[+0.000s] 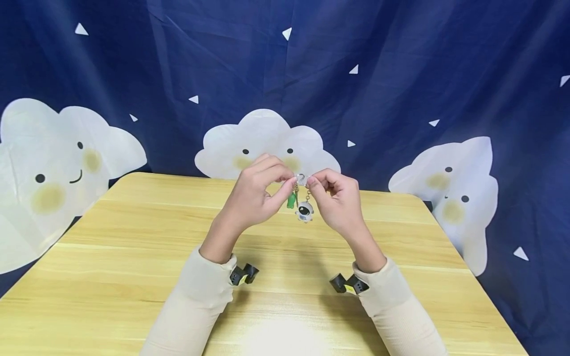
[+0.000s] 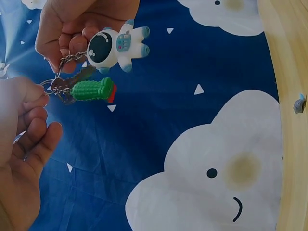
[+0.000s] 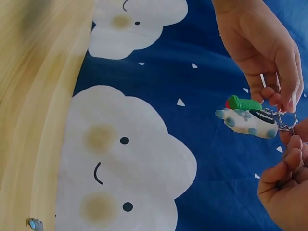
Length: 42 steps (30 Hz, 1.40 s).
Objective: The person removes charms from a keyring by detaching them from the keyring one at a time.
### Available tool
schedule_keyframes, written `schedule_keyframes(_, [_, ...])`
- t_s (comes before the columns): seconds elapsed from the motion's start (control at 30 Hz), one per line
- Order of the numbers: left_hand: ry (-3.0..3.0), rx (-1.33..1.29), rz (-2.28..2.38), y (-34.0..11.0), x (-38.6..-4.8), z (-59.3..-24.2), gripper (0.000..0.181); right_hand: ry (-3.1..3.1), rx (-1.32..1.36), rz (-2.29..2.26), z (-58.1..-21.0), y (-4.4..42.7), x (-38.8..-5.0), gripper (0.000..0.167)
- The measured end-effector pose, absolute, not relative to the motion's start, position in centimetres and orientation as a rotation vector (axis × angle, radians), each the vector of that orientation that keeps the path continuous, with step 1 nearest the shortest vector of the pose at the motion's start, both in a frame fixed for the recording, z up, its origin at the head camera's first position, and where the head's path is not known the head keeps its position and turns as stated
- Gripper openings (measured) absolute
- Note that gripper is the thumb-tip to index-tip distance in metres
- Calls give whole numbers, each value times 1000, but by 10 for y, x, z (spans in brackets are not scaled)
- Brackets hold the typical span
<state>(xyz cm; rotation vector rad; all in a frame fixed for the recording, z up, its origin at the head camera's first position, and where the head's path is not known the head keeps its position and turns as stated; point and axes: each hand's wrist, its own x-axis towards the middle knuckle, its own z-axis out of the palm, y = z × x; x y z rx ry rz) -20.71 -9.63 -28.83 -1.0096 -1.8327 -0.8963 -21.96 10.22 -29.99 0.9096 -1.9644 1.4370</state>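
Both hands hold a metal key ring [image 1: 301,178] above the table. My left hand [image 1: 258,193] pinches the ring's left side between thumb and index finger. Thumb and curled fingers of my right hand [image 1: 340,200] pinch its other side, by the astronaut's chain. A white astronaut charm [image 1: 305,211] hangs from that chain, with a dark visor and blue hands and feet. Beside it hangs a green charm [image 2: 91,90] with a red end, seen side-on in the left wrist view. A brownish metal piece [image 2: 79,77], perhaps a key, lies between the charms.
The wood-grain table [image 1: 147,237] extends below both forearms. Behind it hangs a dark blue cloth [image 1: 249,74] with white clouds and triangles. A small grey-blue thing [image 2: 299,104] shows on the wood in the left wrist view. Black cameras sit at both wrists.
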Motion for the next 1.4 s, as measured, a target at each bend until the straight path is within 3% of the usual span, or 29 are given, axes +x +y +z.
schedule_keyframes(0.67, [-2077,-828,-788,-99,-205,-290,12,-1928,1023,1217,-300,102,-220,14])
schedule_keyframes(1.4, [-2017,-817,-744,-96,-205,-291,15,-1981,1028,1208,-302,102,-221,19])
